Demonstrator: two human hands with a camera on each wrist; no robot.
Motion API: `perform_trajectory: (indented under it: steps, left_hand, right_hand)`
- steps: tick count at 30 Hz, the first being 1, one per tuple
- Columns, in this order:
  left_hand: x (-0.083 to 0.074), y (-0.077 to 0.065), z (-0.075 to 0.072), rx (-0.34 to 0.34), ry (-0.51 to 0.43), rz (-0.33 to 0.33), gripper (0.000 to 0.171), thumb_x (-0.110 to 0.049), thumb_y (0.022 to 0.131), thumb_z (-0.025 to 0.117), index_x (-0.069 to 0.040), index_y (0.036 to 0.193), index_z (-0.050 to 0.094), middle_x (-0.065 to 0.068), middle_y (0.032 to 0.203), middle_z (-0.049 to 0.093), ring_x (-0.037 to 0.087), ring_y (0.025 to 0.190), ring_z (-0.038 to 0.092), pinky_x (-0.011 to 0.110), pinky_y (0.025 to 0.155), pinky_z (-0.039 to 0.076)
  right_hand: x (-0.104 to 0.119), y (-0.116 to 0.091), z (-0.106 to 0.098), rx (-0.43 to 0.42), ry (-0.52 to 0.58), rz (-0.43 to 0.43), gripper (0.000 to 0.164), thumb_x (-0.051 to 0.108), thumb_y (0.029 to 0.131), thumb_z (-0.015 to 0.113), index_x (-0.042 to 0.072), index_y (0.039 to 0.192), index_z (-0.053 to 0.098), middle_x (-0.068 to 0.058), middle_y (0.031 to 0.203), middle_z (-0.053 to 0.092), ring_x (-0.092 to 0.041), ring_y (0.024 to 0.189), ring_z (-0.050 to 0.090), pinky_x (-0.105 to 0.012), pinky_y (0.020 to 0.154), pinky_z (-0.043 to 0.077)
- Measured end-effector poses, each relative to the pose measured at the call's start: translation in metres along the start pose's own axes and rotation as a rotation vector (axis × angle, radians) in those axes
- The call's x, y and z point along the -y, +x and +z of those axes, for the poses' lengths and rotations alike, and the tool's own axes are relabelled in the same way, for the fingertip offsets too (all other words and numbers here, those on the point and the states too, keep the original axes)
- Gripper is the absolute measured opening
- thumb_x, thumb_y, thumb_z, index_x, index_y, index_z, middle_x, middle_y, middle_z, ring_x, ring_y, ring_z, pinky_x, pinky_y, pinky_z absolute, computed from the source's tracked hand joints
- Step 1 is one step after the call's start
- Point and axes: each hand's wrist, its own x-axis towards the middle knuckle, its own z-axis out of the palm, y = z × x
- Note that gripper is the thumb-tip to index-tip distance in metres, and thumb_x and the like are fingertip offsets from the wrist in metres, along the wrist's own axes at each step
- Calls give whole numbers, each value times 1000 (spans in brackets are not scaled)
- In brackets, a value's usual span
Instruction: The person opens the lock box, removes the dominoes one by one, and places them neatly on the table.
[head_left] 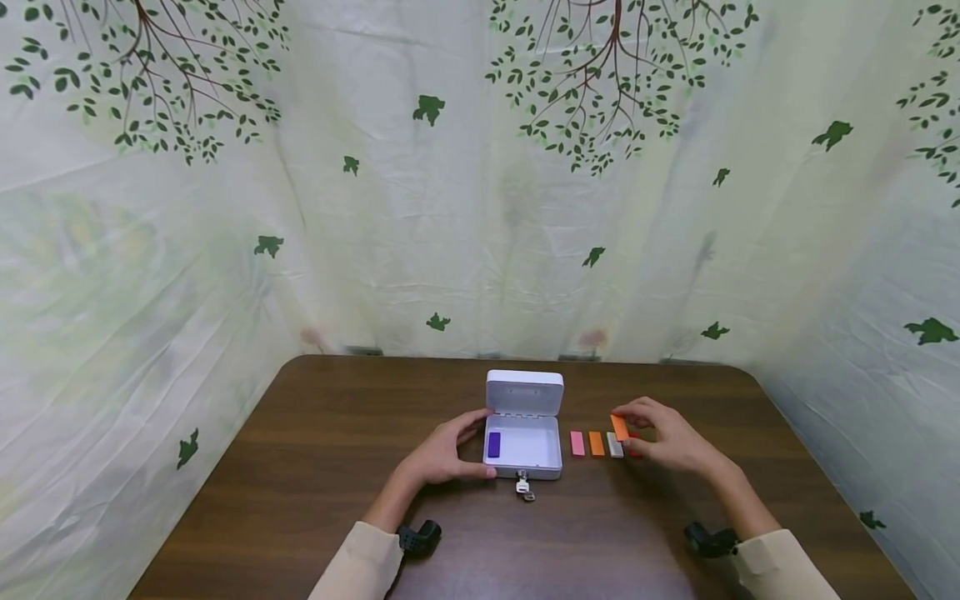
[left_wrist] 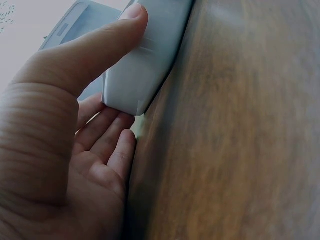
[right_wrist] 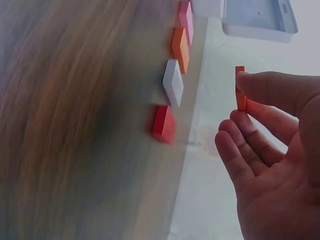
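Observation:
A white lockable box stands on the table with its lid raised. Inside it, at the left, lies a purple block. My left hand grips the box's left side, thumb at the front corner and fingers toward the back, also seen on the box wall in the left wrist view. Between thumb and fingers my right hand pinches an orange block, held above the row. Below are a pink block, another orange block, a white block and a red block.
Keys hang at the box's front lock. The blocks stand in a row on the brown wooden table, right of the box. A white curtain printed with leaves hangs behind the table and along both sides.

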Motion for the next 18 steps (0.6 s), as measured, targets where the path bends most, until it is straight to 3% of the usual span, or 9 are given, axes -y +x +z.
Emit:
perform_trajectory:
  steps: [18]
  left_hand:
    - [-1, 1, 0, 8, 0, -7, 99, -42, 77, 91, -20, 158, 38, 1, 164, 40, 24, 151, 40, 44, 124, 36]
  right_hand:
    - [-28, -18, -4, 7, -14, 65, 44, 14, 93, 74, 7, 135, 64, -11, 127, 64, -33, 115, 64, -58, 100, 56]
